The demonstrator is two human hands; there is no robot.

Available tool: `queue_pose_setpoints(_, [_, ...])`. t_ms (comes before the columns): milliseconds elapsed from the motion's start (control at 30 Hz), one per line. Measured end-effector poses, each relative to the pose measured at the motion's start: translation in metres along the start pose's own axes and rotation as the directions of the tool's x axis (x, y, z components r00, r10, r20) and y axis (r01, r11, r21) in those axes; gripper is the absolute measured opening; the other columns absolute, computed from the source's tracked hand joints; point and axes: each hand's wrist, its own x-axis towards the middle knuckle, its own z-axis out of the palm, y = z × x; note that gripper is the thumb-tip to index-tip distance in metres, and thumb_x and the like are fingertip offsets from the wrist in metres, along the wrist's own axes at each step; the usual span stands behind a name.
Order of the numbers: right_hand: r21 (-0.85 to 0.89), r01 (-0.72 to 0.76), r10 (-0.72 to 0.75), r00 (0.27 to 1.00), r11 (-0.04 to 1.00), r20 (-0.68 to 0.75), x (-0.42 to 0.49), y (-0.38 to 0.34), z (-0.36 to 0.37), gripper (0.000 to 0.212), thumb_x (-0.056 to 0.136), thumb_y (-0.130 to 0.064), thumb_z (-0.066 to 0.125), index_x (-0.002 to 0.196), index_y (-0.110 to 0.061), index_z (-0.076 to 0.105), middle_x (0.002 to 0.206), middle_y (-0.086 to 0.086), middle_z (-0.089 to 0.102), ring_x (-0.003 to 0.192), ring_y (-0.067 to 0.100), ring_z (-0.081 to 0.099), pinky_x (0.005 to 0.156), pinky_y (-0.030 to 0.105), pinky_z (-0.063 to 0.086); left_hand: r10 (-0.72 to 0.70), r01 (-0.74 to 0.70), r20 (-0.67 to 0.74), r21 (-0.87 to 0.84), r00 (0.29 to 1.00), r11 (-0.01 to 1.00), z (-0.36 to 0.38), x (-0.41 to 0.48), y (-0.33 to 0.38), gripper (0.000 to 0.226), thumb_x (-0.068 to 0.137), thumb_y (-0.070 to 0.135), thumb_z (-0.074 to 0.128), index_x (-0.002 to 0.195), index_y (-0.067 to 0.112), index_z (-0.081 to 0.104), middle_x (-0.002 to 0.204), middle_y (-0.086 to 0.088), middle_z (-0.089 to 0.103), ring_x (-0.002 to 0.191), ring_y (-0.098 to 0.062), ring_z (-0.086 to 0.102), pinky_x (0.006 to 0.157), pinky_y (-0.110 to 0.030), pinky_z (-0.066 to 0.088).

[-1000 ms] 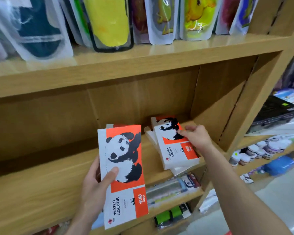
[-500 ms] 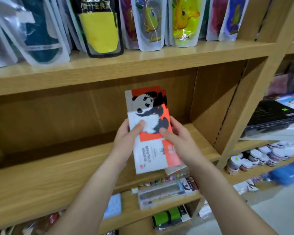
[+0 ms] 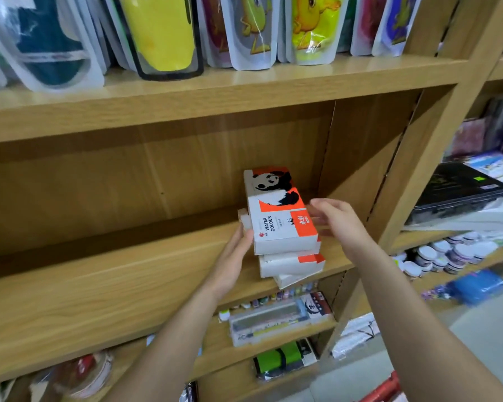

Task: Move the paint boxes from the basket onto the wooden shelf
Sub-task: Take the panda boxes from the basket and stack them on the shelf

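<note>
Paint boxes (image 3: 276,210) stacked centre frame on wooden shelf (image 3: 99,274), slightly askew. Left hand (image 3: 233,256), fingers straight, presses stack's left side. Right hand (image 3: 337,221), fingers loose, empty, flanks the right, likely squaring edges.

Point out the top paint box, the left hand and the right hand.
top paint box (image 3: 276,208): head view, on its printed top face.
left hand (image 3: 233,256): head view, middle of the hand.
right hand (image 3: 336,220): head view, middle of the hand.
</note>
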Motion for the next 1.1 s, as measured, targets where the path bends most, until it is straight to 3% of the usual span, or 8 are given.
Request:
queue_pose_setpoints(67, [0.085, -0.047, 0.049, 0.999, 0.995, -0.020, -0.018, 0.033, 0.000, 0.036, 0.089, -0.056, 0.061, 0.116, -0.032, 0.066, 0.110, -0.007, 0.078, 0.108, 0.017, 0.071, 0.090, 0.039, 0.055, -0.026, 0.029, 0.046, -0.050, 0.999, 0.998, 0.011, 0.003, -0.008, 0.123, 0.055, 0.105, 0.042, 0.160, 0.043, 0.021, 0.168, 0.019, 0.023, 0.154, -0.011, 0.022, 0.125, -0.055, 0.018])
queue_pose_setpoints(167, [0.179, -0.061, 0.074, 0.995, 0.982, -0.068, -0.047, 0.074, 0.000, 0.075, 0.079, -0.070, 0.058, 0.138, -0.024, 0.061, 0.132, -0.001, 0.069, 0.119, 0.016, 0.066, 0.103, 0.044, 0.050, -0.012, 0.012, 0.123, 0.003, 0.992, 1.000, 0.029, 0.007, -0.014, 0.123, 0.058, 0.105, 0.039, 0.161, 0.045, 0.008, 0.157, 0.033, 0.020, 0.152, -0.007, 0.023, 0.122, -0.037, 0.014])
queue_pose_setpoints(300, [0.191, 0.079, -0.059, 0.993, 0.978, -0.105, -0.067, 0.101, -0.004, 0.067, 0.088, -0.059, 0.056, 0.146, -0.025, 0.057, 0.138, -0.011, 0.068, 0.130, 0.010, 0.061, 0.105, 0.031, 0.048, -0.003, -0.012, 0.161, 0.093, 0.987, 0.996, 0.036, 0.019, -0.013, 0.124, 0.057, 0.100, 0.050, 0.158, 0.050, -0.002, 0.121, 0.062, 0.032, 0.134, 0.001, 0.032, 0.106, -0.030, 0.028])
queue_pose_setpoints(400, [0.105, 0.123, -0.110, 0.987, 0.987, -0.120, -0.072, 0.107, -0.005, 0.070, 0.086, -0.058, 0.062, 0.149, -0.032, 0.049, 0.136, -0.033, 0.062, 0.127, -0.008, 0.057, 0.093, 0.011, 0.049, -0.022, -0.007, 0.205, 0.141, 0.979, 0.990, 0.046, 0.030, -0.004, 0.123, 0.059, 0.099, 0.049, 0.158, 0.052, -0.007, 0.142, 0.039, 0.039, 0.134, -0.004, 0.038, 0.106, -0.032, 0.030])
queue_pose_setpoints(600, [-0.181, 0.128, -0.188, 0.911, 0.975, -0.368, -0.072, 0.117, -0.015, 0.067, 0.091, -0.055, 0.058, 0.152, -0.032, 0.041, 0.146, -0.017, 0.052, 0.132, 0.005, 0.053, 0.108, 0.040, 0.048, -0.005, -0.062, 0.274, 0.239, 0.962, 0.969, 0.091, 0.062, 0.014, 0.112, 0.078, 0.081, 0.053, 0.158, 0.044, -0.015, 0.156, 0.023, 0.029, 0.143, -0.011, 0.031, 0.107, -0.032, 0.029])
queue_pose_setpoints(800, [-0.199, 0.084, -0.151, 0.924, 0.976, -0.352, -0.075, 0.124, -0.031, 0.076, 0.088, -0.061, 0.053, 0.157, -0.031, 0.039, 0.156, -0.011, 0.049, 0.138, 0.010, 0.052, 0.114, 0.044, 0.044, -0.017, -0.189, 0.397, 0.472, 0.918, 0.861, 0.104, 0.077, 0.003, 0.131, 0.058, 0.095, 0.058, 0.153, 0.051, -0.021, 0.173, 0.003, -0.010, 0.158, -0.023, 0.010, 0.124, -0.060, 0.020])
queue_pose_setpoints(900, [-0.220, 0.059, -0.122, 0.952, 0.974, -0.282, -0.070, 0.122, -0.027, 0.082, 0.089, -0.061, 0.050, 0.162, -0.031, 0.026, 0.166, -0.013, 0.033, 0.150, 0.007, 0.035, 0.122, 0.038, 0.033, 0.019, -0.216, 0.384, 0.478, 0.923, 0.852, 0.103, 0.084, -0.003, 0.127, 0.058, 0.101, 0.045, 0.154, 0.050, -0.020, 0.173, 0.002, -0.006, 0.157, -0.021, 0.009, 0.125, -0.055, 0.019])
queue_pose_setpoints(1100, [-0.407, 0.001, -0.101, 0.969, 0.913, -0.224, -0.042, 0.108, -0.011, 0.078, 0.096, -0.058, 0.038, 0.163, -0.023, 0.022, 0.171, -0.004, 0.021, 0.156, 0.009, 0.013, 0.124, 0.029, 0.009, 0.103, -0.248, 0.311, 0.471, 0.945, 0.847, 0.103, 0.114, -0.004, 0.096, 0.098, 0.054, 0.055, 0.161, 0.033, -0.015, 0.167, -0.003, 0.032, 0.150, -0.027, 0.035, 0.113, -0.038, 0.033])
